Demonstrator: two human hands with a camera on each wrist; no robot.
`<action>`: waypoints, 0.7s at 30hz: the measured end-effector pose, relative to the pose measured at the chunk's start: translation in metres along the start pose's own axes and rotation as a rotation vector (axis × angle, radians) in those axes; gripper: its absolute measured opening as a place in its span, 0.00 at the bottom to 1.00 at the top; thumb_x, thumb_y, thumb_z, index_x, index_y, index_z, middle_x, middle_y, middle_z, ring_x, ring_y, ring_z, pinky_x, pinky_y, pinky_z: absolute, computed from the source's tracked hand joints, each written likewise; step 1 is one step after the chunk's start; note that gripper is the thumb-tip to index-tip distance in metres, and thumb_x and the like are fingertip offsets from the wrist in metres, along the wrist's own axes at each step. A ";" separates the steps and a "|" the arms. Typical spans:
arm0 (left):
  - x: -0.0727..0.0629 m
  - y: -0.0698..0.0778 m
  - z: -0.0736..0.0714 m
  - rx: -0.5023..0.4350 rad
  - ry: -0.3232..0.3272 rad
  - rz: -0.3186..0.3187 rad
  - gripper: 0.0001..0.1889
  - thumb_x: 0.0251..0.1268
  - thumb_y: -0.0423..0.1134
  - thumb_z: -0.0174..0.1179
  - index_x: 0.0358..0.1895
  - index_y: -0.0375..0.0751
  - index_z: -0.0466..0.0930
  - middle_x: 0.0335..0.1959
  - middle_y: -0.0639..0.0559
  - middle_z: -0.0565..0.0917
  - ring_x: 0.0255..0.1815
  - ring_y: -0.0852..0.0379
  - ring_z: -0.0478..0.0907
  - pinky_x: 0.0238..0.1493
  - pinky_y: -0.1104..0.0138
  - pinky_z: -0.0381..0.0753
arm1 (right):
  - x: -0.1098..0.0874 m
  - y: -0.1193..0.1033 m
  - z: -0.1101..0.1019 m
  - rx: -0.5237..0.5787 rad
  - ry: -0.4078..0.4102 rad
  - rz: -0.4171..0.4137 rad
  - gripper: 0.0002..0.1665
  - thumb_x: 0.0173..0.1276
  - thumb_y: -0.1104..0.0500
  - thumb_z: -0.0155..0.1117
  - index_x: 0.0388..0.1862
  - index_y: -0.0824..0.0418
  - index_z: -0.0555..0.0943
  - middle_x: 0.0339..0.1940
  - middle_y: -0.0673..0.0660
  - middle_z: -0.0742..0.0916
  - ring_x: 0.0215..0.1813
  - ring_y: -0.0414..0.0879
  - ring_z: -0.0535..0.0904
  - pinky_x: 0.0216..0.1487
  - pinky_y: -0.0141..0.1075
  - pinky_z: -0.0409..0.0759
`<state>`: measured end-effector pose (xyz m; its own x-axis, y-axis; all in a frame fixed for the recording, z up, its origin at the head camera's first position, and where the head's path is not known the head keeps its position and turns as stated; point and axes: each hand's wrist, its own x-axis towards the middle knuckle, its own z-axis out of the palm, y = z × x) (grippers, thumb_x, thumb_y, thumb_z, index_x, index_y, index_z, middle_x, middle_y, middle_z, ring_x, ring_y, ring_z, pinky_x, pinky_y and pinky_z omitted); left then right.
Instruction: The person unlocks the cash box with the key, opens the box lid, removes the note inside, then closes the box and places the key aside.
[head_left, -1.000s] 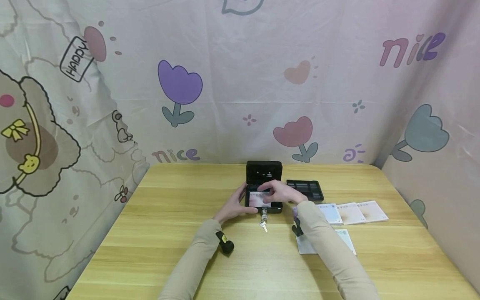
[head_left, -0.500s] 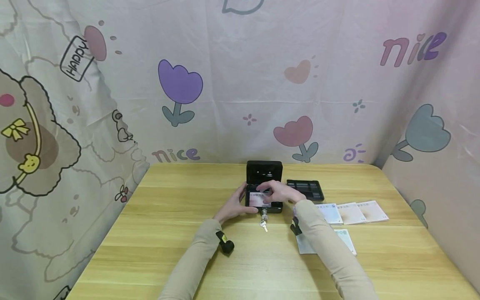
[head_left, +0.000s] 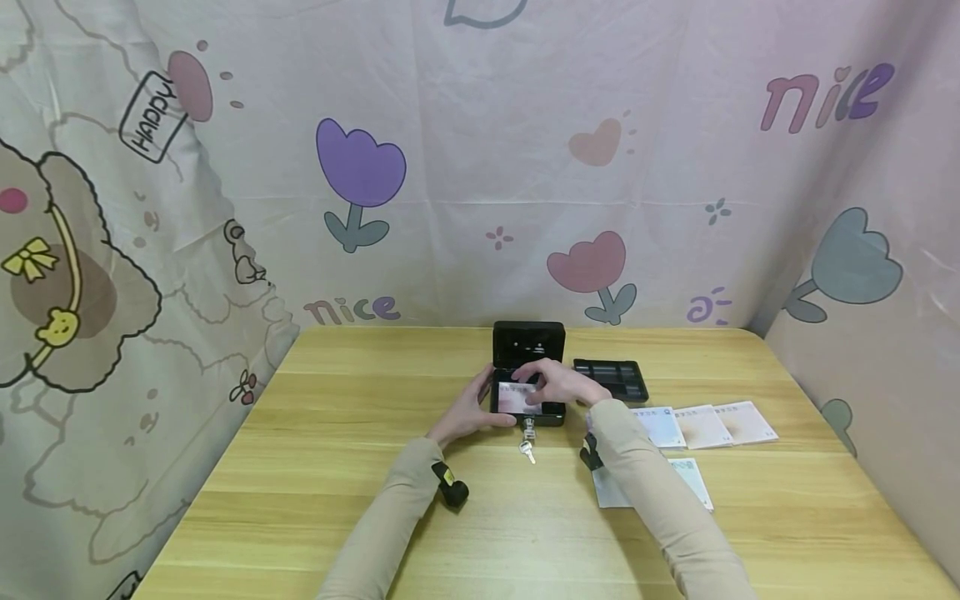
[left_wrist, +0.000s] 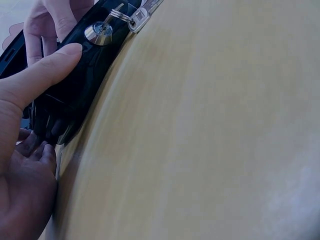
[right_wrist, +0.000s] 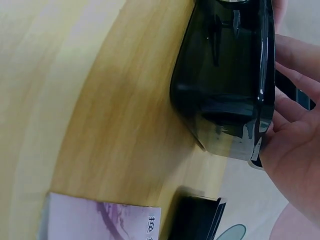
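Box (right_wrist: 222,70) glossy, round-cornered; left hand (head_left: 465,415) grips side.

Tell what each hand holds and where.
Left hand grips a glossy black rectangular box, by its front-left corner. Right hand: over pinkish rectangular paper; hold unclear.

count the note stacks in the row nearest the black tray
4 visible: purple stack left of the right sleeve; blue stack, tan stack and pink stack right of it; sleeve may hide more.
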<state>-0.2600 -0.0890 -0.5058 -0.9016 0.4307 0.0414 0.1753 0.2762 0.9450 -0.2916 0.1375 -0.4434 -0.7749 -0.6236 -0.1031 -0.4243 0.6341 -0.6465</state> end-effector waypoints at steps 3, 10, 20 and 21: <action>0.000 0.001 0.000 0.005 0.001 -0.003 0.60 0.52 0.37 0.77 0.82 0.37 0.41 0.84 0.38 0.47 0.84 0.39 0.48 0.83 0.50 0.55 | 0.000 0.000 0.000 0.004 0.013 0.008 0.29 0.62 0.65 0.71 0.64 0.63 0.79 0.61 0.62 0.85 0.42 0.45 0.81 0.44 0.33 0.84; -0.001 0.002 0.000 0.006 0.001 -0.005 0.61 0.52 0.39 0.78 0.82 0.36 0.40 0.84 0.38 0.45 0.84 0.39 0.47 0.84 0.50 0.53 | 0.001 -0.001 0.000 0.016 0.059 0.001 0.27 0.62 0.67 0.71 0.62 0.62 0.81 0.57 0.62 0.85 0.32 0.42 0.77 0.33 0.28 0.78; -0.001 0.004 0.001 0.006 0.003 -0.010 0.61 0.52 0.39 0.77 0.82 0.36 0.39 0.84 0.37 0.45 0.84 0.38 0.47 0.83 0.49 0.54 | 0.000 -0.002 0.000 -0.010 0.105 -0.040 0.24 0.65 0.66 0.69 0.61 0.60 0.82 0.49 0.58 0.84 0.44 0.49 0.76 0.53 0.45 0.85; -0.002 0.004 0.001 0.006 0.003 -0.011 0.61 0.52 0.39 0.77 0.82 0.36 0.39 0.84 0.37 0.45 0.84 0.38 0.47 0.83 0.50 0.54 | 0.000 -0.002 0.000 -0.007 0.108 -0.044 0.23 0.66 0.66 0.69 0.61 0.60 0.82 0.49 0.58 0.84 0.49 0.51 0.77 0.60 0.50 0.83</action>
<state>-0.2576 -0.0879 -0.5024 -0.9045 0.4253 0.0321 0.1679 0.2860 0.9434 -0.2910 0.1361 -0.4417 -0.8014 -0.5981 0.0077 -0.4619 0.6107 -0.6431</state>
